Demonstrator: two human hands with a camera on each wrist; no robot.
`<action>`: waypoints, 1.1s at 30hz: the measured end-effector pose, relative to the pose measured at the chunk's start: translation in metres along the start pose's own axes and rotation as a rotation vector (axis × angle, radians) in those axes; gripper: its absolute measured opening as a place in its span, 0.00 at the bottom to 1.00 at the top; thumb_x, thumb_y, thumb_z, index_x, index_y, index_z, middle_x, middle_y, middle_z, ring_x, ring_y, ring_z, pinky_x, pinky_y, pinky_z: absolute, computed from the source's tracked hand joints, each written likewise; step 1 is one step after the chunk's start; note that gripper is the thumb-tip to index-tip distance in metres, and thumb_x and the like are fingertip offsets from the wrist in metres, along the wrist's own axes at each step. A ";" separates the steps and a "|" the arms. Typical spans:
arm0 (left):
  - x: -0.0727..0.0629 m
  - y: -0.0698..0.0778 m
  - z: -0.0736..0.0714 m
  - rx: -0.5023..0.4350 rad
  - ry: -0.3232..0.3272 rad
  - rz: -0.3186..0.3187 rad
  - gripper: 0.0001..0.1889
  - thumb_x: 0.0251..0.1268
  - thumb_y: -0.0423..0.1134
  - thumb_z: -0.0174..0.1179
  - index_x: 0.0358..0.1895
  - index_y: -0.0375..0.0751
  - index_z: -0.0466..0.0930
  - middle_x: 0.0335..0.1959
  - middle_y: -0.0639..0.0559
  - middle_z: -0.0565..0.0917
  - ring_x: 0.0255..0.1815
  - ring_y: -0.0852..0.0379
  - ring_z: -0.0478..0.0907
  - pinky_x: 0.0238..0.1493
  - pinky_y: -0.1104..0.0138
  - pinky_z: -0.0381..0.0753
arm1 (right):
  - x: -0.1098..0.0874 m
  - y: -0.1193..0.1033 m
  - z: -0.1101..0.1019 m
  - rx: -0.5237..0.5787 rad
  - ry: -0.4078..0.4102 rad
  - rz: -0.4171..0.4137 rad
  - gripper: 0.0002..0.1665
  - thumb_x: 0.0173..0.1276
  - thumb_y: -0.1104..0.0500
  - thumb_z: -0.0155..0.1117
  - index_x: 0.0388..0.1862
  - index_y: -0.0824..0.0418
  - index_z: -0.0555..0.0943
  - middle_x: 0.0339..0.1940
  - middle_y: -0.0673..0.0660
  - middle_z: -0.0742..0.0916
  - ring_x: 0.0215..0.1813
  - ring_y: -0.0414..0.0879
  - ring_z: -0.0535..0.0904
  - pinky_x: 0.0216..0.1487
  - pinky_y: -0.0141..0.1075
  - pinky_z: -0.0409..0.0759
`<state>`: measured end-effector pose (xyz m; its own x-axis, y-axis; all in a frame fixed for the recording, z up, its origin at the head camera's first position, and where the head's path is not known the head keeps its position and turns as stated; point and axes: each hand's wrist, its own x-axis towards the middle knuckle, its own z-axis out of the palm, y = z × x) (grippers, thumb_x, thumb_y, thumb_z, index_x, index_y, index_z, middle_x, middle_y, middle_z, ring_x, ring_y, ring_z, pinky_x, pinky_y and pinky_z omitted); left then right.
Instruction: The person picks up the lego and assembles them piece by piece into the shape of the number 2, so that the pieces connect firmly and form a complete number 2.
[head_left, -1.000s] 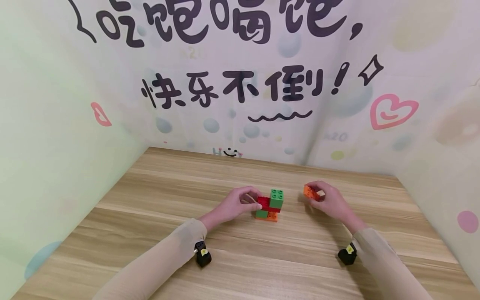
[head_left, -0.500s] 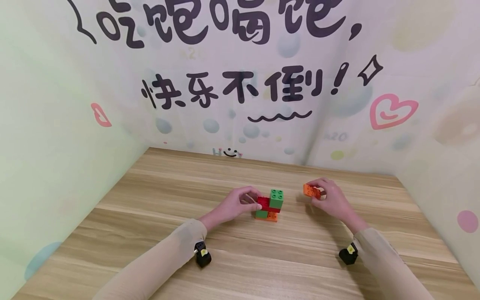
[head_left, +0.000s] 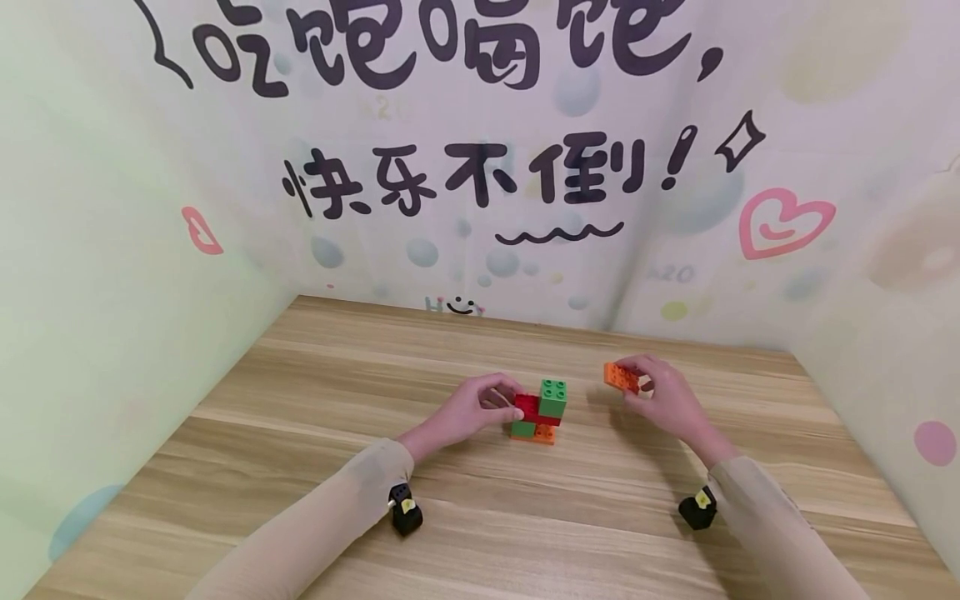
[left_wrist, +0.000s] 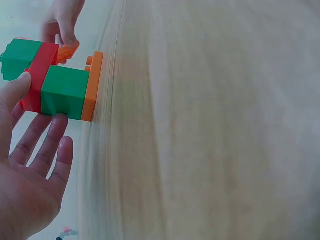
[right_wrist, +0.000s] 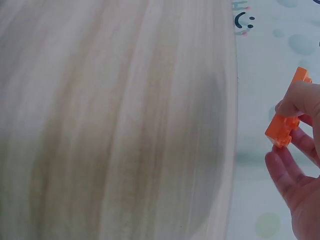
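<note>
In the head view, a small stack of toy building bricks stands on the table. Its base is a flat orange brick [head_left: 545, 434] with a green brick [left_wrist: 65, 92] on one end. A red brick [head_left: 527, 407] spans above, topped at its right end by another green brick [head_left: 553, 398]. My left hand [head_left: 468, 410] holds the stack at the red brick, thumb on the near side; the other fingers are partly hidden in the head view. Off to the right, my right hand [head_left: 667, 408] pinches a loose orange brick [head_left: 618, 377] between thumb and fingers, raised above the table, studs showing.
The wood-grain table [head_left: 480, 517] runs back to a printed cloth wall [head_left: 390, 250] with lettering. Pale cloth also closes in the left and right sides. A small black device [head_left: 406, 510] sits at the left wrist, a similar black device [head_left: 698, 508] at the right.
In my right hand the orange brick has turned and come slightly left and up, showing more of its studded top. The left hand and the stack stay where they were.
</note>
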<state>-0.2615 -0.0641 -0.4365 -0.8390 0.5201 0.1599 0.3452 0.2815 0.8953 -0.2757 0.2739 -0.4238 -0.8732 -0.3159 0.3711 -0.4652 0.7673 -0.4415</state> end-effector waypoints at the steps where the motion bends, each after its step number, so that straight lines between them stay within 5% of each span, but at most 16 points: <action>1: 0.000 0.000 0.000 0.001 0.000 0.001 0.15 0.63 0.38 0.67 0.53 0.45 0.81 0.48 0.47 0.86 0.44 0.57 0.82 0.47 0.67 0.82 | 0.000 0.000 -0.001 -0.009 -0.001 0.004 0.26 0.57 0.69 0.68 0.57 0.64 0.79 0.48 0.62 0.86 0.46 0.54 0.81 0.39 0.40 0.83; 8: -0.001 0.000 0.000 -0.003 -0.004 0.000 0.15 0.64 0.38 0.67 0.53 0.45 0.81 0.48 0.46 0.86 0.44 0.56 0.82 0.48 0.67 0.82 | 0.000 -0.005 -0.004 -0.033 0.003 0.019 0.26 0.60 0.66 0.68 0.58 0.62 0.79 0.49 0.63 0.86 0.44 0.54 0.82 0.38 0.43 0.84; 21: 0.000 0.000 0.000 0.005 0.000 -0.003 0.15 0.64 0.39 0.67 0.53 0.45 0.81 0.48 0.47 0.86 0.43 0.56 0.82 0.47 0.68 0.81 | 0.003 -0.012 -0.006 -0.030 0.038 -0.014 0.23 0.59 0.65 0.69 0.55 0.62 0.80 0.46 0.61 0.86 0.40 0.51 0.83 0.33 0.33 0.81; 29: -0.001 0.000 0.000 0.002 0.002 -0.010 0.15 0.64 0.39 0.66 0.53 0.45 0.81 0.47 0.46 0.86 0.43 0.56 0.82 0.46 0.68 0.81 | 0.006 -0.020 -0.009 -0.010 0.017 -0.007 0.23 0.58 0.66 0.69 0.55 0.62 0.81 0.46 0.61 0.85 0.40 0.51 0.82 0.36 0.44 0.84; 33: -0.001 0.001 0.000 0.004 0.002 -0.013 0.15 0.64 0.39 0.66 0.53 0.45 0.81 0.48 0.46 0.86 0.43 0.57 0.82 0.47 0.68 0.81 | 0.007 -0.025 -0.010 -0.009 0.007 -0.003 0.24 0.57 0.67 0.70 0.55 0.62 0.81 0.46 0.61 0.85 0.40 0.50 0.82 0.36 0.36 0.83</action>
<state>-0.2605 -0.0645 -0.4361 -0.8441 0.5151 0.1492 0.3359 0.2910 0.8958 -0.2686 0.2587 -0.4020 -0.8707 -0.3144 0.3782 -0.4665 0.7715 -0.4326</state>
